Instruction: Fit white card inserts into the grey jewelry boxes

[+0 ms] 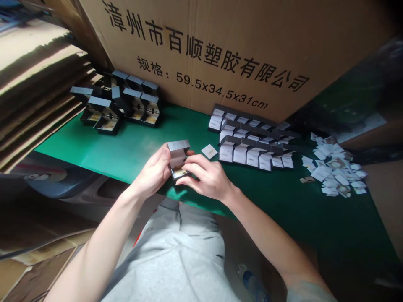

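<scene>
A small black hinged gift box [178, 156] stands open above the near edge of the green table, its pale lining and a yellowish piece at the bottom showing. My left hand [155, 170] grips it from the left, thumb along the side of the raised lid. From the right, my right hand [206, 176] closes on the lower half, fingers reaching into the opening and thumb below the front edge. The fingertips partly hide the inside. Just beyond my right hand lies a white square card [209, 151] with small print.
Rows of open black boxes with white linings [252, 144] stand right of centre. Other open boxes [108, 113] cluster at the back left. A pile of small white cards [338, 170] lies on the right of the green table [151, 138]. A large printed carton [201, 50] walls the back.
</scene>
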A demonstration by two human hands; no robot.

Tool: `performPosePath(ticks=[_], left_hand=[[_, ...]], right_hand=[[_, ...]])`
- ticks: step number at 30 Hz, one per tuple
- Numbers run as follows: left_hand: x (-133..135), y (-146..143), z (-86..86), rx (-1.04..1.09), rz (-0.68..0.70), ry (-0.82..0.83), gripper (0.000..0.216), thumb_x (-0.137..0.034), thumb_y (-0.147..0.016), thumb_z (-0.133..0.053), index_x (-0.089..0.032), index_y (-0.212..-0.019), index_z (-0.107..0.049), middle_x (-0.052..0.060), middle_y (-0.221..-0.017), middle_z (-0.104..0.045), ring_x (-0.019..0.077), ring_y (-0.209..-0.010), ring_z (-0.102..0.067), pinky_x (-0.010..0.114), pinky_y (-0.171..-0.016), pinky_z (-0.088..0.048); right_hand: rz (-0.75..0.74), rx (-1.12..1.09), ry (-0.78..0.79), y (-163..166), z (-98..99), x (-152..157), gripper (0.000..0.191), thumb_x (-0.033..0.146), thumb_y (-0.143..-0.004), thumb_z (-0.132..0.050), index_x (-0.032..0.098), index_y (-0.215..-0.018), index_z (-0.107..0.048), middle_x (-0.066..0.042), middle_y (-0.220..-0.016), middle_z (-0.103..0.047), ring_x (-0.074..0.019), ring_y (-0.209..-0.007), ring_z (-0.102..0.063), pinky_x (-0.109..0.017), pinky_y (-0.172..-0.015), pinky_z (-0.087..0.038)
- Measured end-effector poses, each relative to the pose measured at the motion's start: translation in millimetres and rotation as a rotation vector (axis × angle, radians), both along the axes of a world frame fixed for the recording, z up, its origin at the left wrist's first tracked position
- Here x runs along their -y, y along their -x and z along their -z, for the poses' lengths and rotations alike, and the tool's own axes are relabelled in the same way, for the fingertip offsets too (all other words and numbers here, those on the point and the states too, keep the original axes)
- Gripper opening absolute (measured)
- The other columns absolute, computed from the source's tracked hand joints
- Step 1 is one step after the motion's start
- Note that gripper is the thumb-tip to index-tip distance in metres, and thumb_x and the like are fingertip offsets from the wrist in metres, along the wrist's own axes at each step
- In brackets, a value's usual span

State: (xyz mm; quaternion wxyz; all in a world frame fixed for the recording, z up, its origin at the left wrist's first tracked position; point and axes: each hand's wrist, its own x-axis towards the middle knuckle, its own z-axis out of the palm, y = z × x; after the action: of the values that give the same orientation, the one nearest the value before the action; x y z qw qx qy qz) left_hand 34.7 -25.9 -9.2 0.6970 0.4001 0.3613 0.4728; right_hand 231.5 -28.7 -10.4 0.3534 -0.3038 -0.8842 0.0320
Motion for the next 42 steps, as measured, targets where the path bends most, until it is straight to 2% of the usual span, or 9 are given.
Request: performPosePath(ticks=[6, 10, 15, 18, 22, 26, 30, 35, 42], left_hand=[[-0.9, -1.5, 3.8, 0.012, -0.029, -0.031, 0.074, -0.075, -0.092, -0.064, -0.013, -0.132, -0.063, 0.02, -0.124, -0.076, 0.0336, -0.111, -0.075, 0.042, -0.095, -0.061], [1.5, -1.6, 2.3, -0.162, 0.013, -0.124, 0.077, -0.081, -0.093, -0.055, -0.017, -0.135, -0.061, 0.017, -0.126, -0.075, 0.0301, -0.107, -0.075, 0.037, -0.09, -0.061], [7.5, -3.5, -7.6, -0.418, 0.051, -0.2, 0.079, -0.082, -0.097, -0.042, -0.02, -0.144, -0.056, 0.013, -0.118, -0.077, 0.0276, -0.097, -0.075, 0.036, -0.082, -0.061], [9.6, -7.4, -14.0, -0.506, 0.027, -0.201, 0.074, -0.079, -0.1, -0.038, -0.02, -0.139, -0.06, 0.01, -0.108, -0.078, 0.0262, -0.092, -0.074, 0.035, -0.08, -0.058], [10.2, -13.5, -19.9, -0.615, 0.006, -0.176, 0.062, -0.071, -0.103, -0.041, -0.021, -0.128, -0.066, 0.005, -0.098, -0.078, 0.0244, -0.087, -0.071, 0.032, -0.076, -0.054], [8.5, -16.4, -21.7, -0.703, -0.011, -0.186, 0.05, -0.058, -0.105, -0.038, -0.022, -0.121, -0.069, 0.001, -0.086, -0.073, 0.0222, -0.08, -0.066, 0.032, -0.073, -0.05], [6.5, -17.6, -22.9, -0.77, -0.025, -0.195, 0.037, -0.043, -0.101, -0.041, -0.022, -0.111, -0.07, -0.001, -0.079, -0.069, 0.0202, -0.076, -0.062, 0.03, -0.073, -0.047], [7.1, -19.2, -25.3, -0.822, -0.005, -0.252, 0.038, -0.045, -0.102, -0.041, -0.021, -0.105, -0.07, -0.001, -0.078, -0.069, 0.02, -0.075, -0.061, 0.03, -0.075, -0.046], [9.4, -17.5, -24.7, -0.781, 0.015, -0.255, 0.038, -0.048, -0.105, -0.041, -0.021, -0.105, -0.068, -0.002, -0.075, -0.067, 0.0195, -0.073, -0.06, 0.03, -0.07, -0.044]], right_hand=[[0.153, -0.121, -0.099, -2.4, -5.4, -1.2, 0.027, 0.025, -0.11, -0.052, 0.019, -0.099, -0.075, -0.007, -0.087, -0.077, -0.0144, -0.072, -0.071, -0.025, -0.06, -0.053], [0.096, -0.032, -0.121, -3.5, -4.6, -2.3, 0.022, 0.022, -0.106, -0.057, 0.018, -0.096, -0.076, -0.004, -0.082, -0.077, -0.0123, -0.066, -0.069, -0.023, -0.059, -0.048], [0.029, -0.008, -0.035, -4.6, -7.7, 0.2, 0.027, 0.018, -0.102, -0.056, 0.017, -0.081, -0.073, 0.002, -0.065, -0.07, -0.0089, -0.056, -0.061, -0.024, -0.054, -0.038], [0.011, 0.003, 0.03, -5.2, -8.4, 2.3, 0.026, 0.019, -0.101, -0.057, 0.018, -0.08, -0.073, 0.004, -0.064, -0.07, -0.007, -0.053, -0.059, -0.024, -0.054, -0.036], [0.039, 0.158, 0.082, -4.2, -6.7, 6.3, 0.034, 0.024, -0.104, -0.053, 0.019, -0.076, -0.071, 0.003, -0.063, -0.071, -0.0082, -0.055, -0.06, -0.027, -0.052, -0.03], [0.067, 0.292, 0.025, -1.6, -8.9, 11.1, 0.038, 0.02, -0.107, -0.047, 0.018, -0.074, -0.065, 0.002, -0.06, -0.068, -0.009, -0.052, -0.056, -0.03, -0.051, -0.022], [0.034, 0.393, -0.008, -1.5, -16.2, 13.6, 0.031, 0.011, -0.104, -0.046, 0.017, -0.078, -0.061, 0.002, -0.062, -0.067, -0.01, -0.05, -0.054, -0.03, -0.05, -0.019], [0.029, 0.495, 0.023, -1.6, -21.5, 14.8, 0.027, 0.006, -0.101, -0.046, 0.018, -0.08, -0.058, 0.0, -0.062, -0.066, -0.0114, -0.051, -0.053, -0.031, -0.05, -0.018], [0.043, 0.44, -0.016, 2.6, -15.3, 13.7, 0.026, 0.008, -0.102, -0.047, 0.018, -0.081, -0.059, 0.003, -0.06, -0.066, -0.0112, -0.049, -0.053, -0.03, -0.048, -0.02]])
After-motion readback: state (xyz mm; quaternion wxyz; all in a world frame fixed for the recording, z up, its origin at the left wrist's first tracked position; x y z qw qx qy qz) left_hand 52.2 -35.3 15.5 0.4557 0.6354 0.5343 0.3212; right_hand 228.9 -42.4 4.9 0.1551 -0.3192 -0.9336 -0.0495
